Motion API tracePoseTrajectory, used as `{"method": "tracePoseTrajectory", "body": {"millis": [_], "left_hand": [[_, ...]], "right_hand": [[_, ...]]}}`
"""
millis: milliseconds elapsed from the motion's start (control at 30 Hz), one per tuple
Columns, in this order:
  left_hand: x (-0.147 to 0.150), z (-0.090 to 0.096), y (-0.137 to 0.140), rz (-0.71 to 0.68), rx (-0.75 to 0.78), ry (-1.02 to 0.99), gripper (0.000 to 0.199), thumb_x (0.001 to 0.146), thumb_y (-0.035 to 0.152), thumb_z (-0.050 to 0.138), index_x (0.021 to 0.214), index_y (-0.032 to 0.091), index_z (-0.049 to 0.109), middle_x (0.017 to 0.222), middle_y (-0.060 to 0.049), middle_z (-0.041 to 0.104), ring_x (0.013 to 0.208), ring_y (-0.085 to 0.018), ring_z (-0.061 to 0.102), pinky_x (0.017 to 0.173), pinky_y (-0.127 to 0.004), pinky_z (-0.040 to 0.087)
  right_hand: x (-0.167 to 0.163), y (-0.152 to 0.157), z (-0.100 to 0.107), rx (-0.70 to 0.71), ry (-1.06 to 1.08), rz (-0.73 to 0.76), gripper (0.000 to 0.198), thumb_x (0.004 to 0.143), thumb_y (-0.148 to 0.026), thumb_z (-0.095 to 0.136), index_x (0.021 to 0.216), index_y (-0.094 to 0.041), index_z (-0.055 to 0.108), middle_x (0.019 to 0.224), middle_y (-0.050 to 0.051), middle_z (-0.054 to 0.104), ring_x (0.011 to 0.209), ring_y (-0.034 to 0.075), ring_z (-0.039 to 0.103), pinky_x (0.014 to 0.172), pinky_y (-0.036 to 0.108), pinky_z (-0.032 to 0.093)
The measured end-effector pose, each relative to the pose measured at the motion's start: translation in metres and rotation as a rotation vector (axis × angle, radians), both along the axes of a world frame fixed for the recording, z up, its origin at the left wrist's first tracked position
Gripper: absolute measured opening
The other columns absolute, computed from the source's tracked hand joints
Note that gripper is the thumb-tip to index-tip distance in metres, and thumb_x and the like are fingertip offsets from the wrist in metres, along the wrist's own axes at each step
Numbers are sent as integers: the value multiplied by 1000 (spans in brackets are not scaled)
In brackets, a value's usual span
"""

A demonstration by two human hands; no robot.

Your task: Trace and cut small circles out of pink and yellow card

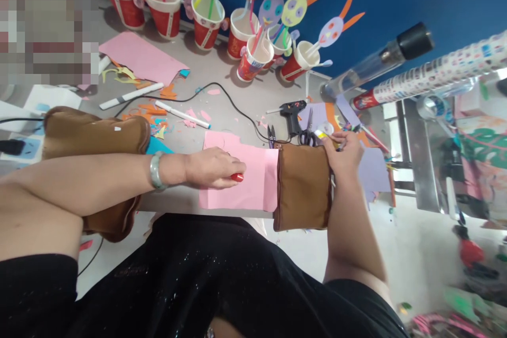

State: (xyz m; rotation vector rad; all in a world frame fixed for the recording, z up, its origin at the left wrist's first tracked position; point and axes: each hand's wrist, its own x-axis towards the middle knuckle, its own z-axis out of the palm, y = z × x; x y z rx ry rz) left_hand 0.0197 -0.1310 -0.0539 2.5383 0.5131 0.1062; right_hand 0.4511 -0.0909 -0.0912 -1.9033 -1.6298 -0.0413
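Pink paper (253, 193), one sheet, lies beneath the curled left hand (216, 166); the right hand (345, 153) bends beside one of two brown cushions (304, 190). Whether either grips anything, I cannot tell. Seven cups (165, 10) stand beyond.

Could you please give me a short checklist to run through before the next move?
1. Pink paper has a hand on it: ok, the left hand.
2. Paper lies clear of the right cushion: cannot tell, their edges meet.
3. Right hand has a firm grip: cannot tell, its fingertips are partly hidden.
4. Glue gun is cool: cannot tell, it lies on the table.
5. Table is free of scraps: not ok, orange and pink bits are scattered.
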Motion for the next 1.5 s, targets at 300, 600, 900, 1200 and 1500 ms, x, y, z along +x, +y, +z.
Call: {"method": "tracePoseTrajectory", "body": {"millis": [300,600,900,1200,1500], "left_hand": [[3,8,14,555,-307,-266,9,86,16,65,94,14,70,78,0,71,64,-9,57,62,-22,40],[-2,1,25,632,-226,-300,10,79,7,64,86,15,65,71,2,63,62,-10,52,63,-23,40],[-2,5,28,653,-275,-204,15,81,7,61,92,17,57,71,3,62,63,-12,58,61,-24,41],[2,-4,7,500,16,-67,19,99,17,51,117,14,55,97,-9,74,71,-16,69,57,-27,43],[-1,-11,-18,-39,366,-254,29,88,-4,50,79,18,67,65,-2,67,53,-14,58,51,-29,40]], "right_hand": [[-156,-57,82,55,-140,678,23,89,-28,77,109,-26,66,105,7,80,97,27,76,89,45,59],[-229,-37,58,-130,5,892,12,95,-27,68,96,-25,57,85,3,72,74,20,70,64,33,56],[-233,-29,45,-266,319,775,27,92,-34,76,92,-26,51,83,1,74,74,20,74,69,36,60],[-218,-12,32,-314,439,729,31,89,-39,79,90,-28,50,83,-1,76,69,17,72,66,33,60],[-212,-11,39,-382,236,936,29,84,-23,73,101,-26,50,109,6,76,82,19,71,71,35,58]]}}
